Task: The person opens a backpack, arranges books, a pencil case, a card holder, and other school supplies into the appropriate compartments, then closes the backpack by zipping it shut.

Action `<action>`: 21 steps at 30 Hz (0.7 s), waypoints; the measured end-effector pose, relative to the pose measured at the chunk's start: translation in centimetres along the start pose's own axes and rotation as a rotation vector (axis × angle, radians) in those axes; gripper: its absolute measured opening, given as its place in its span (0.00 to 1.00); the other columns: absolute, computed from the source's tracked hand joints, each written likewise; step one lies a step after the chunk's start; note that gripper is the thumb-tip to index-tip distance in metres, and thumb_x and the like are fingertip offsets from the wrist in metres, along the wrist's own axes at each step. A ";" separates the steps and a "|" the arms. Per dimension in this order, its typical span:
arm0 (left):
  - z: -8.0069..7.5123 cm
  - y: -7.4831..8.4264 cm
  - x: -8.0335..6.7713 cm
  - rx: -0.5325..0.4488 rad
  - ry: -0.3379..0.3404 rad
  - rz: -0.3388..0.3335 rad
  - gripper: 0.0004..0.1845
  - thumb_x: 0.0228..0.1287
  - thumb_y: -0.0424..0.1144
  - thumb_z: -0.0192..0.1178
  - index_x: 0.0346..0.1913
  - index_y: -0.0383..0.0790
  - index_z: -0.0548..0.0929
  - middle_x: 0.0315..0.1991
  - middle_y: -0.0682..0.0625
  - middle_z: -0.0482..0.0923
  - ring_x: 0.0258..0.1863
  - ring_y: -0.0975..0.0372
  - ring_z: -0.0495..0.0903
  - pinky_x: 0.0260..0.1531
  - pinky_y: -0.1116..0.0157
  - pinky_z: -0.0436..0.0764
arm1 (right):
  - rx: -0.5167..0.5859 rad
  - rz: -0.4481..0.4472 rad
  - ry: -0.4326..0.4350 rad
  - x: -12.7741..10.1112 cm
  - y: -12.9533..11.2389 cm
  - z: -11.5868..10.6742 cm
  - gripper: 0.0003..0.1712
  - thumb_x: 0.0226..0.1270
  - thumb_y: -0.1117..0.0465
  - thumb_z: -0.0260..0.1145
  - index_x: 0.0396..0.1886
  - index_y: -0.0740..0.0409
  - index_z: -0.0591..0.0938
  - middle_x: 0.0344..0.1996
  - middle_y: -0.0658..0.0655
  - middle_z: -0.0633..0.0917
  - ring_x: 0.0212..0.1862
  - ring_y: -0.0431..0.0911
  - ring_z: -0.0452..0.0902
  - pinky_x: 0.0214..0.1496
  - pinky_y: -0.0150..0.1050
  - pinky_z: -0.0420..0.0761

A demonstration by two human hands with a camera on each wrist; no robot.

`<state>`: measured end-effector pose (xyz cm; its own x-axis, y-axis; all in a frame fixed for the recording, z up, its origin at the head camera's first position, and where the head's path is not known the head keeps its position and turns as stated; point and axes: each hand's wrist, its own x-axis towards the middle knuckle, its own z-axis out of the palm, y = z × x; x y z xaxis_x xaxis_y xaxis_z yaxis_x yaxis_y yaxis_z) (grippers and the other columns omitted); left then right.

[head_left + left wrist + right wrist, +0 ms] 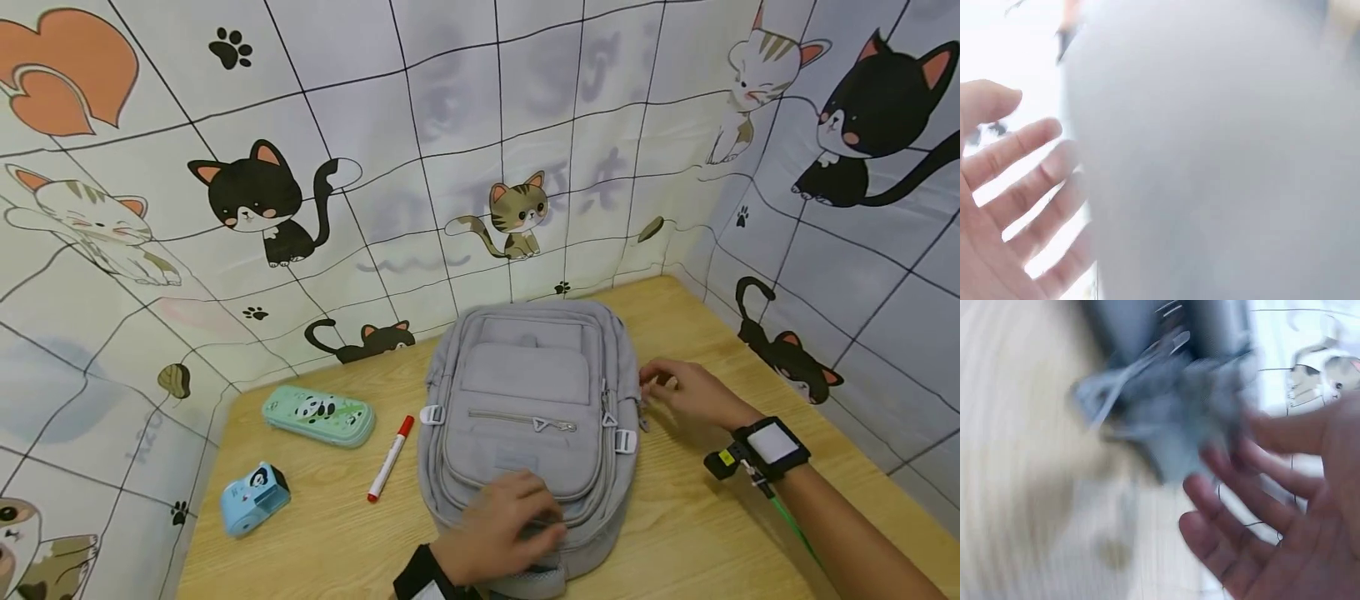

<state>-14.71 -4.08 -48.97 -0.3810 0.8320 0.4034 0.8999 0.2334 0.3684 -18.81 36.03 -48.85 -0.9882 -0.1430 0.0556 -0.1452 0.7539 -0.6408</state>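
Observation:
A grey backpack (525,392) lies flat on the wooden table (690,517), front pockets up. My left hand (506,521) rests on its lower front with the fingers spread and straight. In the left wrist view that hand (1010,187) is open against the grey fabric (1222,156). My right hand (678,387) hovers at the backpack's right edge, by its side buckle (625,440) and zipper pulls. The right wrist view is blurred. It shows the right hand (1272,512) with fingers spread, holding nothing, next to grey straps (1166,394).
Left of the backpack lie a red-capped white marker (390,458), a green panda pencil case (318,414) and a small blue panda gadget (253,498). Cat-print sheets (480,150) wall in the table at the back and on both sides.

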 end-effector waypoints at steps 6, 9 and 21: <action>-4.2 -6.7 -0.4 0.088 0.117 -0.311 0.28 0.68 0.48 0.72 0.69 0.46 0.82 0.73 0.40 0.73 0.78 0.38 0.64 0.69 0.29 0.67 | 0.248 0.161 -0.075 2.5 -1.7 0.2 0.46 0.88 0.43 0.52 0.84 0.72 0.50 0.72 0.83 0.71 0.67 0.72 0.78 0.61 0.60 0.84; -4.1 -8.9 -1.6 0.048 0.010 -0.484 0.38 0.69 0.54 0.70 0.79 0.50 0.72 0.84 0.36 0.56 0.83 0.31 0.49 0.66 0.20 0.60 | 0.215 0.128 -0.086 4.0 -2.2 1.2 0.46 0.86 0.51 0.58 0.84 0.74 0.49 0.70 0.84 0.72 0.67 0.72 0.78 0.63 0.62 0.82; -2.6 -6.2 -5.2 0.070 0.034 -0.634 0.41 0.71 0.62 0.65 0.82 0.54 0.68 0.86 0.33 0.47 0.82 0.29 0.48 0.57 0.17 0.66 | 0.222 0.011 -0.181 11.0 -4.0 2.8 0.40 0.81 0.66 0.58 0.83 0.74 0.51 0.71 0.85 0.70 0.70 0.76 0.72 0.67 0.67 0.77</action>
<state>-18.87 -11.19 -51.17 -0.8496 0.5050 0.1523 0.5088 0.7085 0.4890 -28.98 29.64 -47.78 -0.9619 -0.2624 -0.0772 -0.0999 0.5997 -0.7940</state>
